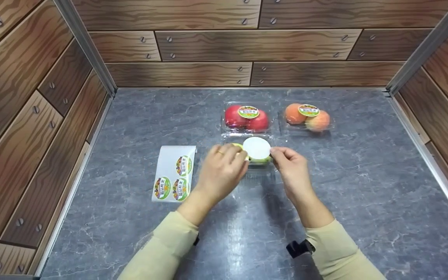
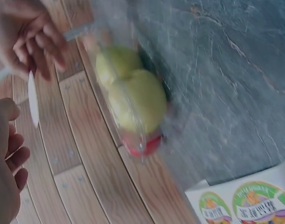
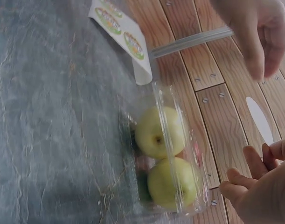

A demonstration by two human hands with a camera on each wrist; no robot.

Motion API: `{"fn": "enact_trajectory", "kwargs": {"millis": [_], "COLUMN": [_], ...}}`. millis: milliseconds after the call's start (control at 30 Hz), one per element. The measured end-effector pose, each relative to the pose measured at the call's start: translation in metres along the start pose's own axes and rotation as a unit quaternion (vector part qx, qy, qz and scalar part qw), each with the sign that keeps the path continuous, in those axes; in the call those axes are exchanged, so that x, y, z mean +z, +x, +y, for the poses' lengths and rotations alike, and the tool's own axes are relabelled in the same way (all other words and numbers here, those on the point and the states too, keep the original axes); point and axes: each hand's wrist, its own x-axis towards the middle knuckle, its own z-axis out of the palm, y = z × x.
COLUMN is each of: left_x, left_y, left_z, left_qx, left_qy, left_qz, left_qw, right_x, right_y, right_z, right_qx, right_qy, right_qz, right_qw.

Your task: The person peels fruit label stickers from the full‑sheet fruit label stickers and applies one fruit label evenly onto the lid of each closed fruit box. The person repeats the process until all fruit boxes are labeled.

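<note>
A round sticker point(image 1: 256, 148), its white side toward the head camera, is pinched at its edge by my right hand point(image 1: 293, 171). It shows nearly edge-on in the right wrist view, as a thin white sliver point(image 3: 260, 120). My left hand point(image 1: 224, 167) hovers by the sticker's other side, fingers loosely bent, with a small gap between them in the wrist views. Beneath both hands sits a clear plastic box of green apples point(image 3: 172, 182), partly hidden in the head view. A sheet of round fruit labels point(image 1: 171, 163) lies left of my left hand.
Behind the green apples stands a clear box of red fruit point(image 1: 246, 118) with a label on its lid. To its right is another labelled clear box of orange-coloured fruit point(image 1: 307, 118). Wood-patterned panels point(image 1: 255, 46) enclose the grey marbled tabletop point(image 1: 364, 163) at the back and sides.
</note>
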Motion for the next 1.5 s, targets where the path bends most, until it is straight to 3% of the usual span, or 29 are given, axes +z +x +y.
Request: {"fn": "enact_trajectory", "kwargs": {"millis": [167, 367, 833, 1133, 1233, 1367, 1433, 1500], "left_x": [0.009, 0.016, 0.02, 0.02, 0.021, 0.023, 0.024, 0.024], "left_y": [0.002, 0.0, 0.001, -0.001, -0.001, -0.002, -0.001, 0.0], "left_z": [0.007, 0.009, 0.012, 0.015, 0.016, 0.02, 0.022, 0.025], "left_qx": [0.052, 0.081, 0.097, 0.09, 0.066, -0.021, -0.076, -0.136], "left_qy": [0.029, 0.07, 0.077, 0.075, 0.057, -0.015, -0.059, -0.11], "left_qz": [0.016, 0.008, 0.012, 0.019, 0.028, 0.055, 0.071, 0.081], "left_qw": [0.9981, 0.9942, 0.9921, 0.9929, 0.9958, 0.9982, 0.9928, 0.9813], "right_x": [0.003, 0.003, 0.004, 0.003, 0.004, 0.004, 0.005, 0.005], "right_y": [-0.001, -0.001, -0.003, -0.006, -0.008, -0.009, -0.009, -0.009], "right_z": [-0.003, -0.003, -0.003, -0.002, -0.002, -0.001, 0.001, 0.002], "right_qx": [0.034, 0.053, 0.066, 0.066, 0.065, 0.066, 0.064, 0.058], "right_qy": [0.023, 0.028, 0.013, 0.022, 0.03, 0.039, 0.045, 0.05], "right_qz": [-0.01, -0.016, -0.028, -0.03, -0.029, -0.031, -0.033, -0.036], "right_qw": [0.9991, 0.9981, 0.9973, 0.9971, 0.997, 0.9966, 0.9964, 0.9964]}}
